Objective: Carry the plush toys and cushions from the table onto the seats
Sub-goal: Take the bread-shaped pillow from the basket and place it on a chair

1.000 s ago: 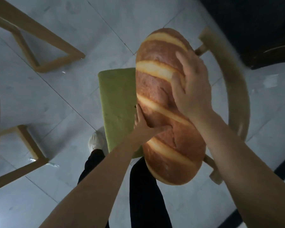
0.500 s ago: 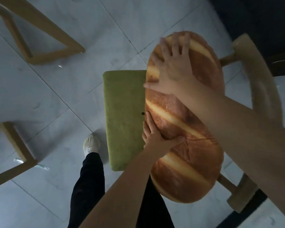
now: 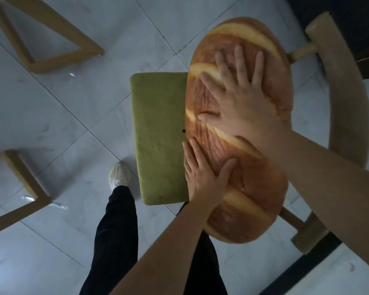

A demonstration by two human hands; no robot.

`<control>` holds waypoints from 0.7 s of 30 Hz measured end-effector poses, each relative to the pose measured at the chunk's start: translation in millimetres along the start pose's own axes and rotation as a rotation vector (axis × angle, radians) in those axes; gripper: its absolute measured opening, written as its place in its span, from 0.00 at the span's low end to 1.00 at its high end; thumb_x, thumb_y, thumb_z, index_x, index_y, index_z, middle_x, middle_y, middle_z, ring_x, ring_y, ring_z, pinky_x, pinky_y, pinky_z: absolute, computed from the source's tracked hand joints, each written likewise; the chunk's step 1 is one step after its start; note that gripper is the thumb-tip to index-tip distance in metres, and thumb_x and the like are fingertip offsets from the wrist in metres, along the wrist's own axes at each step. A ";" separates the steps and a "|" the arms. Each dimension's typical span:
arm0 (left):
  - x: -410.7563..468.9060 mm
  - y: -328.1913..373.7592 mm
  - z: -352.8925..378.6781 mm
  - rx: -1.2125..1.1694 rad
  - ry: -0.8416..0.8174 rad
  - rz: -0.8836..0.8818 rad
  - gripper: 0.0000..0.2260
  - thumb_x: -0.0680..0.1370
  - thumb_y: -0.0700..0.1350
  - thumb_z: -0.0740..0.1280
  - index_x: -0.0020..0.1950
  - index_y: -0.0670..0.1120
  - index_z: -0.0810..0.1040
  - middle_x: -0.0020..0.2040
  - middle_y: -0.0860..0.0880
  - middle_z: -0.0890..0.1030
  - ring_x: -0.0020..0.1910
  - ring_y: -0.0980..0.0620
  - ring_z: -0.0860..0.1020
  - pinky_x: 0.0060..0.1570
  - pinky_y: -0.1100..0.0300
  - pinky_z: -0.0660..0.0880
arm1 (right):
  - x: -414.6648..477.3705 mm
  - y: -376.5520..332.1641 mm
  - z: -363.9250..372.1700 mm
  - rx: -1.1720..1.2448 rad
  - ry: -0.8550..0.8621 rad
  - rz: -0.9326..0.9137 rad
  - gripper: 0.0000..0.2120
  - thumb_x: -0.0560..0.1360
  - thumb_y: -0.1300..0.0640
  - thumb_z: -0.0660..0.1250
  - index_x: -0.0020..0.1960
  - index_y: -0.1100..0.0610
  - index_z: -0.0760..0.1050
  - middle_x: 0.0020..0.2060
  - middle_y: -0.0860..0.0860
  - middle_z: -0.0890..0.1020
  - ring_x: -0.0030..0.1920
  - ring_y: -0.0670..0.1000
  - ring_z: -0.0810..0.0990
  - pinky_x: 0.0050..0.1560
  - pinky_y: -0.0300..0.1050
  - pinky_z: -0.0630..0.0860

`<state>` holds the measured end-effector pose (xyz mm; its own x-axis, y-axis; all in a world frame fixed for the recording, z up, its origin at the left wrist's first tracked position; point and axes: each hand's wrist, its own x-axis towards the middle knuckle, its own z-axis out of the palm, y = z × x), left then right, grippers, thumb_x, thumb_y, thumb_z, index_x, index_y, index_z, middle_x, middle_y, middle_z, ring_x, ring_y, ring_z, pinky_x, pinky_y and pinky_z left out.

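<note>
A large bread-loaf plush cushion (image 3: 254, 188), brown with pale stripes, lies along the right half of a chair's green seat pad (image 3: 160, 135), leaning toward the curved wooden backrest (image 3: 347, 107). My left hand (image 3: 202, 175) presses flat on the cushion's left edge near its middle, thumb spread out. My right hand (image 3: 241, 92) lies flat with fingers spread on the cushion's upper part. Its lower end overhangs the seat's front.
Pale tiled floor (image 3: 62, 107) surrounds the chair. Wooden furniture legs stand at upper left (image 3: 51, 54) and lower left (image 3: 24, 188). My dark trouser legs and a white shoe (image 3: 119, 177) are just left of the seat. A dark area lies at upper right.
My right hand slid from the cushion's middle up to its far end and now lies a little lower, fingers spread. The cushion settled nearer the backrest. My left hand stayed at the left edge.
</note>
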<state>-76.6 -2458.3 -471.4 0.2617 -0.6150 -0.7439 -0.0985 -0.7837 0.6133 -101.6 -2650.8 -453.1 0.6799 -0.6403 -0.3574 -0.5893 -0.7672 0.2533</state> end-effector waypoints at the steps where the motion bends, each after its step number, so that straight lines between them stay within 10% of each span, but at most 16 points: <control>1: -13.3 -5.3 7.2 0.006 0.022 0.012 0.55 0.68 0.79 0.58 0.82 0.55 0.33 0.84 0.48 0.36 0.83 0.43 0.42 0.80 0.39 0.46 | 5.7 -4.7 0.7 -0.017 -0.011 -0.002 0.47 0.71 0.23 0.56 0.82 0.48 0.57 0.83 0.60 0.52 0.80 0.72 0.47 0.73 0.80 0.46; 21: -76.0 -70.8 47.9 0.112 -0.005 0.068 0.64 0.63 0.74 0.72 0.82 0.54 0.32 0.83 0.52 0.34 0.82 0.51 0.36 0.80 0.50 0.38 | -73.6 -35.2 12.6 -0.045 0.018 -0.175 0.33 0.79 0.31 0.52 0.79 0.45 0.62 0.83 0.59 0.53 0.82 0.66 0.45 0.74 0.78 0.42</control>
<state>-135.5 -2360.2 -471.0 0.2459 -0.6673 -0.7030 -0.2226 -0.7448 0.6291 -136.4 -2576.2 -447.0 0.7781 -0.4974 -0.3837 -0.4415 -0.8675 0.2291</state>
